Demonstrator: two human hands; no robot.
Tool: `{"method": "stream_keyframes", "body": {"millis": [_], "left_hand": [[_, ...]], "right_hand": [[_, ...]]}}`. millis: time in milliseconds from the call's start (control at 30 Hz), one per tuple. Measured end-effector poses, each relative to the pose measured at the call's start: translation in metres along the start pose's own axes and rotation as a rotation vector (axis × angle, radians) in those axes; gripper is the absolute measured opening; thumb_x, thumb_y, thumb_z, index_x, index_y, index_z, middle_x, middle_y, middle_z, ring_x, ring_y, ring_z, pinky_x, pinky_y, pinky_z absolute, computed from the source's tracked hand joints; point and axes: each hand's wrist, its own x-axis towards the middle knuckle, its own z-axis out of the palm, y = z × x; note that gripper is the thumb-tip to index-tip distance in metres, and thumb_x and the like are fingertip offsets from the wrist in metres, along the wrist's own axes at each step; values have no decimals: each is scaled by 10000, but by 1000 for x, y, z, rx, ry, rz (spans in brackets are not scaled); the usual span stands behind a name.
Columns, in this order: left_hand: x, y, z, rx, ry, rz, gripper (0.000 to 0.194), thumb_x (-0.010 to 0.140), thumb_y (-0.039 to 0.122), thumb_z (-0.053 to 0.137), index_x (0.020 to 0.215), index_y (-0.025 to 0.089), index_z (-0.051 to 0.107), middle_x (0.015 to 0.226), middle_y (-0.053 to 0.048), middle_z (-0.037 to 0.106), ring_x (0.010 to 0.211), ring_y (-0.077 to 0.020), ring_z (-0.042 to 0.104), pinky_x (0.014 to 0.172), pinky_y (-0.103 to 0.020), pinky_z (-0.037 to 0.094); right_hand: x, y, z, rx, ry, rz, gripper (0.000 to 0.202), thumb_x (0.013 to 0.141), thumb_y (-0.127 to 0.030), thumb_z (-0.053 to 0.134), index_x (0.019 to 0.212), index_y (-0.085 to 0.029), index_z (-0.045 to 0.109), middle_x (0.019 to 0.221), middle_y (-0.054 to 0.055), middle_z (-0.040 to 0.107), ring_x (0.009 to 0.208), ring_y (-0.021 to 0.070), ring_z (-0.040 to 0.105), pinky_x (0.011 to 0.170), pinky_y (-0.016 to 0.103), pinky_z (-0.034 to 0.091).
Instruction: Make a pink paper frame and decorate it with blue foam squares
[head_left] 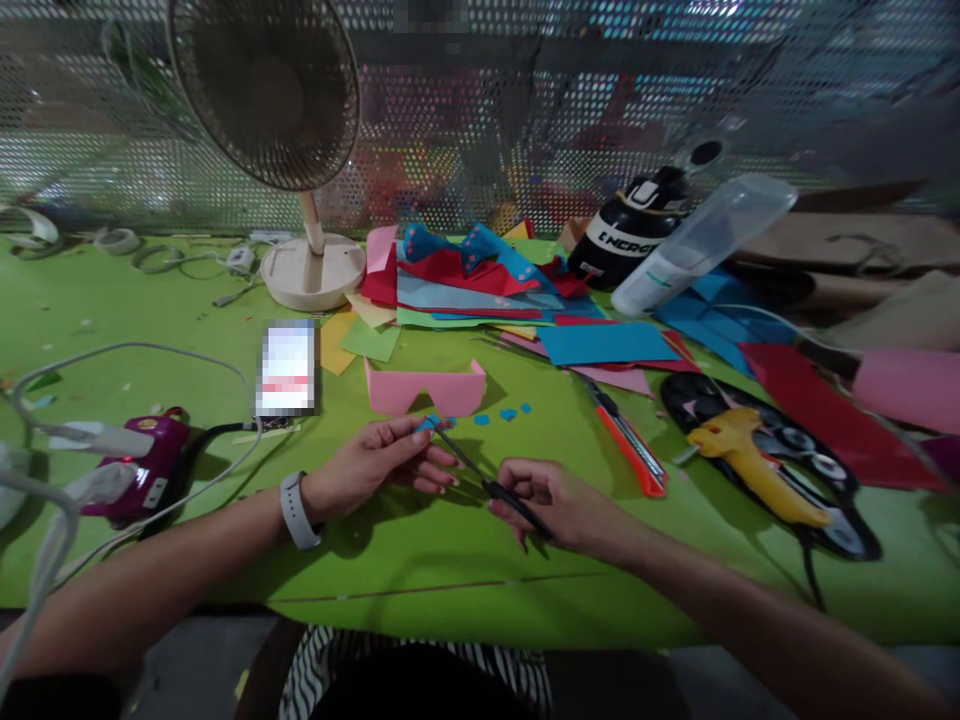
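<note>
Where the scissors (487, 487) point: their dark blades slant forward to a small blue piece (427, 424); whether the edges bite into it cannot be told.
Left hand (390, 458): thumb and forefinger pinched together on that blue piece, the other fingers loosely bent and spread beneath; a pale watch band (300, 510) circles the wrist.
Right hand (547, 500): fingers curled around the scissor handles, closed on them, palm turned inward.
Pink glasses shape (426, 381): just beyond the left hand, on the green surface (225, 300), side tabs bent up and a notch along its near edge.
Blue cutouts (508, 414): a few little scraps lying in a loose row to the right of the blue piece, beyond the scissors.
Orange cutter (628, 440): flat, to the right of the cutouts.
Yellow glue gun (750, 460): on its side across a black tray (847, 485), near the right edge.
Paper pile (465, 292): red, blue and pink sheets overlapping behind the glasses shape.
Black jug (619, 235) and clear bottle (705, 240): behind the papers at right, the bottle leaning.
Phone (287, 368): beyond the left hand, screen blurred out.
Fan (313, 270): at the back left, on a round pale base.
Purple power block (150, 470): at left, with white plugs in it.
</note>
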Motion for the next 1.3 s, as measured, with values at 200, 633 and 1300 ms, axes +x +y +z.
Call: {"method": "stream_keyframes", "body": {"millis": [200, 633, 1300], "left_hand": [[-1, 1, 0, 15, -22, 2, 257, 860, 321, 677, 1025, 130, 625, 954, -107, 739, 766, -147, 722, 724, -257, 579], [0, 1, 0, 6, 11, 9, 272, 852, 315, 688, 1036, 125, 622, 936, -94, 742, 744, -138, 723, 724, -249, 582], [1, 4, 0, -57, 92, 3, 220, 902, 266, 616, 1046, 109, 670, 898, -103, 746, 725, -135, 710, 682, -245, 570]], "right_hand": [[0, 1, 0, -9, 11, 4, 541, 541, -606, 805, 654, -199, 467, 510, -68, 509, 478, 80, 489, 461, 209, 390], [1, 4, 0, 13, 0, -7, 529, 557, -591, 810, 656, -197, 470, 508, -75, 495, 465, 68, 468, 450, 203, 410], [0, 4, -7, 8, 66, -20, 524, 627, -638, 744, 697, -197, 470, 494, -55, 550, 342, 31, 358, 324, 170, 251]]}}
